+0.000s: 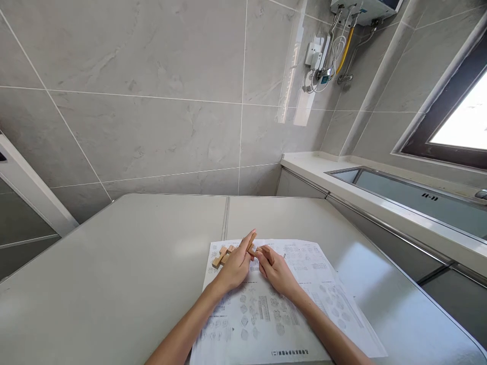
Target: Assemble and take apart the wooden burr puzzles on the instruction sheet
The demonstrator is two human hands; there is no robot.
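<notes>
Over the printed sheet on the worktop, the left hand clamps its fingers on a wooden piece while the right hand, fingers curled together, steadies its other end, loose wooden blocks lying just beside.

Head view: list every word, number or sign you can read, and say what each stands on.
Printed sheet: upside-down bold heading at the near edge, and diagram captions, too small to read.
Glass panel in the counter: small dark mark, blurred, unreadable.
No other text shows.
</notes>
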